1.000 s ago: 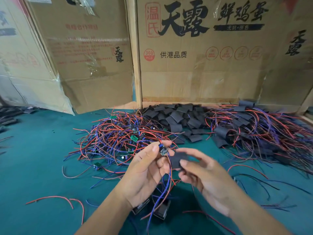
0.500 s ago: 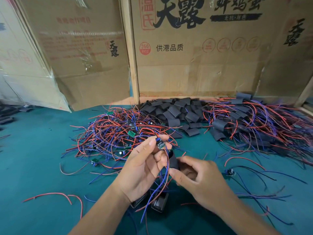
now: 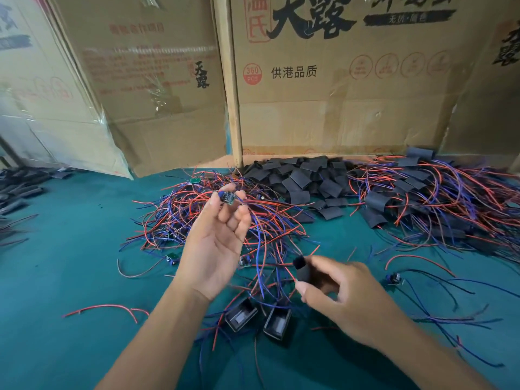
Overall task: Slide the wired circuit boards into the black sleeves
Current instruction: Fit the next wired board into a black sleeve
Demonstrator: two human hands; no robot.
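The right hand [image 3: 342, 294] was blurred by motion, and its fingers hid most of the black sleeve [image 3: 302, 270] it gripped; only the sleeve's upper end showed, its mouth too smeared to read. Both forearms ran off the bottom edge. The left hand [image 3: 218, 243], palm toward the camera, pinched a small board [image 3: 227, 197] between thumb and fingertips above the heap of red and blue wires [image 3: 213, 218]; the parts on the board could not be made out. The board lay tilted, its long axis running from upper left to lower right, and the sleeve stood nearly upright, leaning slightly left. A second before, the hands had met close together, board beside sleeve; here they were well apart, the left raised toward the wire heap and the right lower, near the green table [image 3: 70, 249]. Loose sleeves [image 3: 304, 178] were piled against the cardboard boxes [image 3: 337, 108], and two black housings [image 3: 257, 320] lay below the hands.
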